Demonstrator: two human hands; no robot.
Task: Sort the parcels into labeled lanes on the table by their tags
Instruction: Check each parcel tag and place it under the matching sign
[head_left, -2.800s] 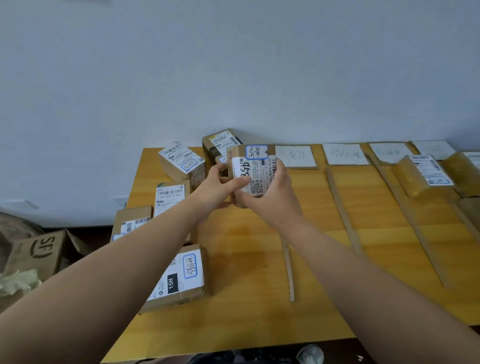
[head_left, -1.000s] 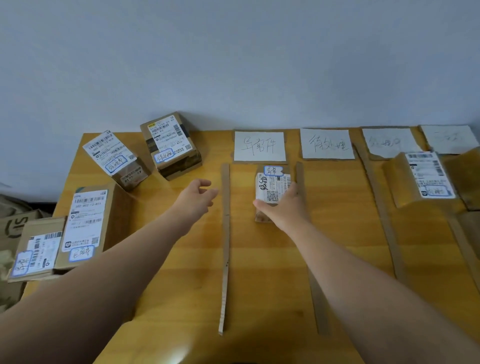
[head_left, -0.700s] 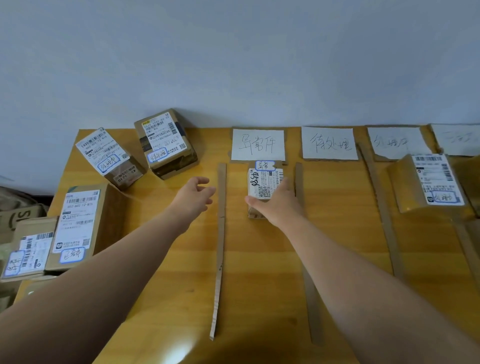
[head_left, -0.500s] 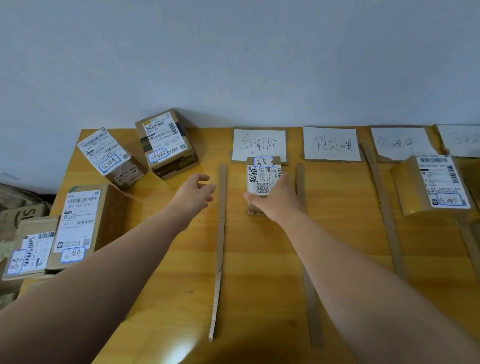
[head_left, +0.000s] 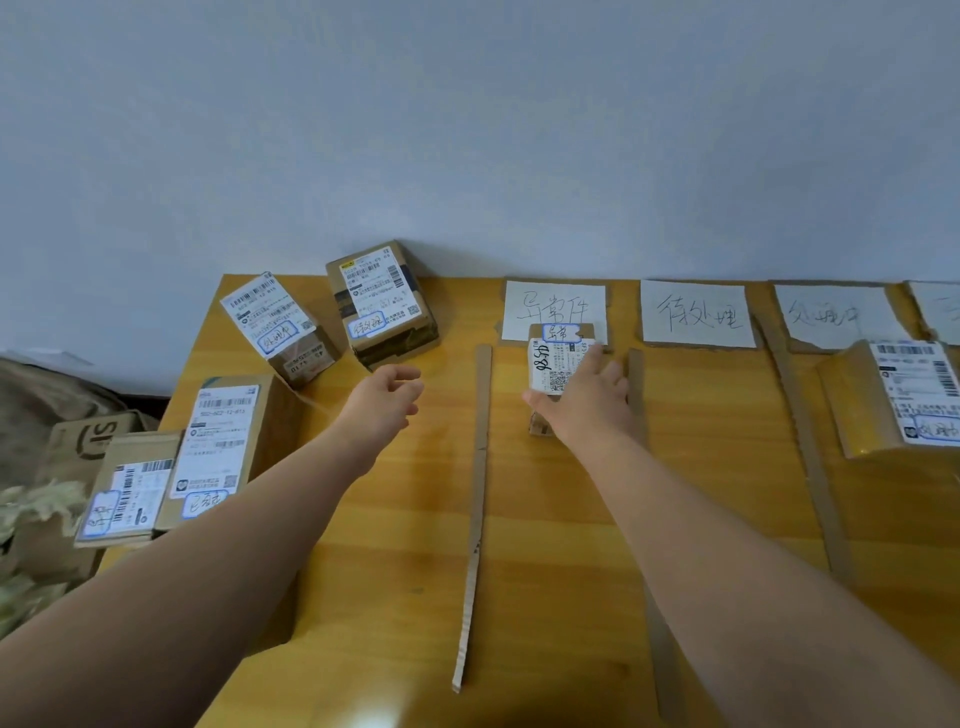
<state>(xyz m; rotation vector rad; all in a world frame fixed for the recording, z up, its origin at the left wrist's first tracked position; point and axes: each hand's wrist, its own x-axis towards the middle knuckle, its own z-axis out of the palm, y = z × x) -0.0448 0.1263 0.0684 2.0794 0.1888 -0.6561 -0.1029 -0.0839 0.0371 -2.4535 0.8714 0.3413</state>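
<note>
Reaching up from the lower frame, the right hand (head_left: 589, 400) lies flat, fingers spread, on a small cardboard parcel (head_left: 558, 364) at centre, seemingly not gripping. Left hand (head_left: 387, 397) hovers loosely open, empty. Beyond, a rectangular paper sign (head_left: 555, 306).

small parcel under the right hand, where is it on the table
The small parcel lies in the leftmost lane, between two cardboard strips, touching that lane's paper sign, under the right hand.

A plain grey-blue wall (head_left: 467, 130) rises behind; a printed carton (head_left: 85, 441) sits low at left.
</note>
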